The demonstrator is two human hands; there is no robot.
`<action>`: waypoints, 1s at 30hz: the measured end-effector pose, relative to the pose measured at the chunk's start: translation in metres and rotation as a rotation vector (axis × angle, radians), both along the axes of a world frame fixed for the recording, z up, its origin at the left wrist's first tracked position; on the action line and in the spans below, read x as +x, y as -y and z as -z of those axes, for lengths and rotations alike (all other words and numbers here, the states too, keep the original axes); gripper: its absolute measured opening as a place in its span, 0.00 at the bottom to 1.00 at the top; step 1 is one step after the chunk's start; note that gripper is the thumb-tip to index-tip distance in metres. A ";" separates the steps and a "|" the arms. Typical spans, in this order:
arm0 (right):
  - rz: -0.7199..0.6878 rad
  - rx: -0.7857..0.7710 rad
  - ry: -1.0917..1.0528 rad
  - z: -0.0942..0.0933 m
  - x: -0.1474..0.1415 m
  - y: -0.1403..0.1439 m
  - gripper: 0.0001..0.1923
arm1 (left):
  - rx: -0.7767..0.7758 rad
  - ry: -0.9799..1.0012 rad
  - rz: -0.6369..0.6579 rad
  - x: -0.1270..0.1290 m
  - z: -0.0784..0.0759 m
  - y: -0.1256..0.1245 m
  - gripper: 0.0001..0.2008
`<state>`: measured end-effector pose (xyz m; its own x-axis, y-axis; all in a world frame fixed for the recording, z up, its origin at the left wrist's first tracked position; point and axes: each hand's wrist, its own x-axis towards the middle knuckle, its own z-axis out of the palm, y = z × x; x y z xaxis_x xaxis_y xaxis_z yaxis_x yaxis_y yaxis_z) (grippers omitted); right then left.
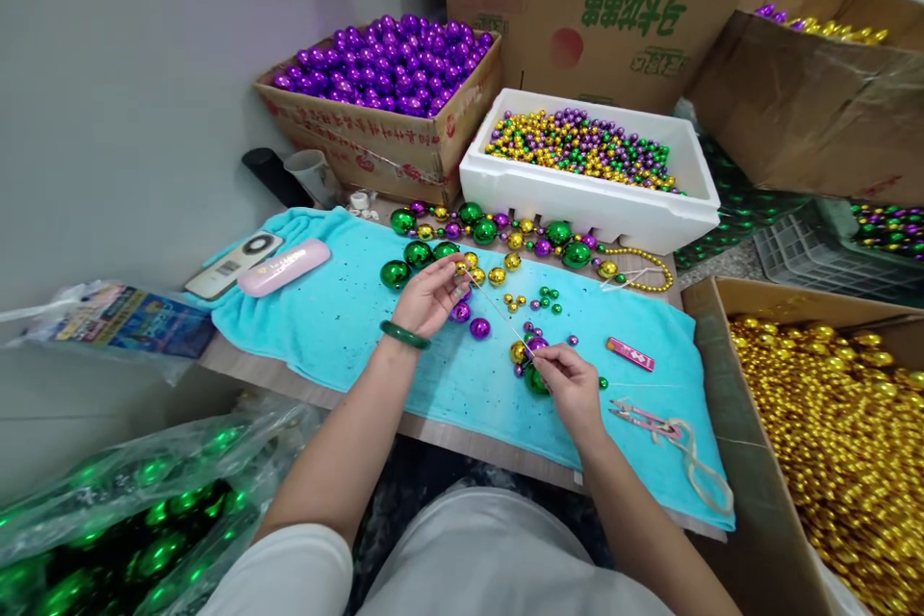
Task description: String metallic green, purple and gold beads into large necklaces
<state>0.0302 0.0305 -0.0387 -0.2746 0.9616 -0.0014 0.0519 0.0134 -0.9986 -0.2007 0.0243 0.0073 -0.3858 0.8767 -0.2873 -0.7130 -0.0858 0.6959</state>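
Observation:
My left hand (430, 296), with a green bangle on the wrist, pinches one end of a thin needle (497, 308) beside a small gold bead (462, 268). My right hand (570, 382) pinches the needle's other end low on the turquoise towel (339, 318), right by a gold bead (518, 352), small purple beads and a green ball (535, 381). Two purple balls (470, 320) lie between my hands. A strung row of green, gold and purple beads (505, 233) lies along the towel's far edge.
A white foam box (577, 202) of small mixed beads stands behind the towel, a carton of purple balls (390, 67) at back left, a carton of gold beads (837, 443) at right, bagged green balls (122, 529) at lower left. Snips (642, 419), a pink case (284, 267) and a remote (235, 265) lie on the towel.

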 end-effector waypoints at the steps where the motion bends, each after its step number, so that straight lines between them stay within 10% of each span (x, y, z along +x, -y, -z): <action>1: 0.002 -0.001 0.003 0.000 0.000 0.000 0.05 | 0.002 -0.006 -0.003 -0.001 0.000 0.001 0.07; 14: -0.012 -0.079 -0.001 -0.004 -0.003 0.001 0.07 | 0.159 -0.672 -0.026 -0.016 0.001 0.005 0.23; 18: -0.016 -0.098 -0.042 -0.005 -0.003 0.001 0.09 | -0.164 -1.142 -0.403 -0.067 0.018 0.002 0.15; 22: -0.025 -0.095 -0.068 -0.004 -0.003 0.001 0.10 | -0.562 -1.420 -0.274 -0.110 0.044 0.006 0.11; 26: -0.040 -0.053 -0.053 -0.004 -0.006 0.003 0.08 | -0.645 -1.353 -0.116 -0.119 0.052 0.013 0.17; 30: -0.066 0.051 0.007 -0.005 -0.006 0.007 0.05 | -0.566 -0.938 -0.233 -0.101 0.040 0.016 0.19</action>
